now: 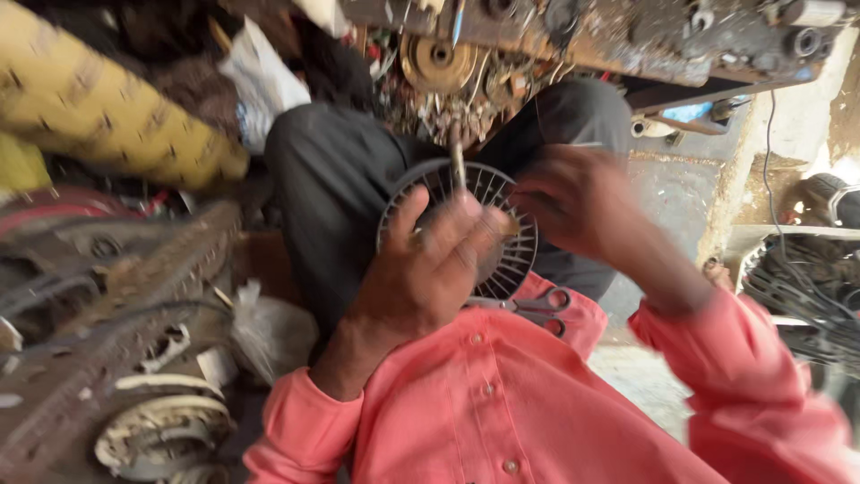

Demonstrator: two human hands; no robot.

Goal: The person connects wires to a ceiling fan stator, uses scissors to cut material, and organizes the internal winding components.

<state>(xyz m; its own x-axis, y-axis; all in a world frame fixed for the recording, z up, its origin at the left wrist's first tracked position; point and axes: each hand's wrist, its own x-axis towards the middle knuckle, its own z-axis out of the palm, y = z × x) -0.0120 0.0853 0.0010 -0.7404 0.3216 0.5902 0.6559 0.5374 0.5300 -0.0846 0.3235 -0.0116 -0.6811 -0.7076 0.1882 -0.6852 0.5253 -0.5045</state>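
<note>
A round black fan grille (502, 193) with thin radial ribs rests on my lap, above my pink shirt. My left hand (430, 264) grips the grille's near side, and a thin stick-like tool (458, 164) rises from its fingers. Blurred by motion, my right hand (578, 202) is at the grille's right edge with its fingers curled; I cannot tell whether it holds anything. A pair of scissors (537, 309) lies on my lap just below the grille.
A wooden bench edge (627, 54) crowded with metal parts, gears and a brass wheel (437, 61) runs across the top. A yellow patterned bundle (107, 108) and rusty scrap (107, 314) lie left. Black wires (797, 287) pile up right.
</note>
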